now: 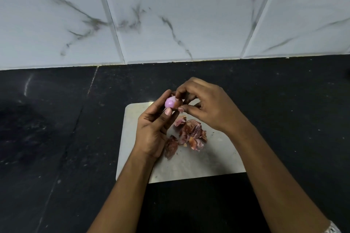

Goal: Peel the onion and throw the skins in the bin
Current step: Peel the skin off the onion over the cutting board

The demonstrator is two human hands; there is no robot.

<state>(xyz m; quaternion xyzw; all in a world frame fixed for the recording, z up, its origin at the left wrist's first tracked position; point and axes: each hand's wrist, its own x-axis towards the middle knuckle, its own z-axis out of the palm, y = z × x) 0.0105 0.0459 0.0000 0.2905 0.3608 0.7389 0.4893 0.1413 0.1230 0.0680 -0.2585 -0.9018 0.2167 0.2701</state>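
Item 1 — counter: black stone, running the full width below a pale veined wall. We find no bin in view.

Item 2: board. White, flat on the counter, under both hands.

Item 3: left hand. Raised over the board's far left part, palm turned inward, thumb and fingers curled round the onion from the left and below.

Item 4: onion. Small, held in the air above the board between the two hands. Its left face is bare and glossy pink. Its right face shows brown, which we take for skin not yet off.

Item 5: skins. A loose heap of dry red-brown pieces on the middle of the board, below the onion. One stray skin lies a little to the left of the heap, just beside the left wrist.

Item 6: right hand. Arched in from the right, fingertips pinching the onion at its brown side.

Risks, in our judgement: the bare flesh looks slick, so a hard tug on the last skin could pop the onion out of the left hand and send it rolling off the board. Dry skin tears — a scrap may stay stuck. The heap is light and loose. If it is gathered carelessly for a bin out of view, pieces could scatter on the dark counter, where they would be hard to spot.
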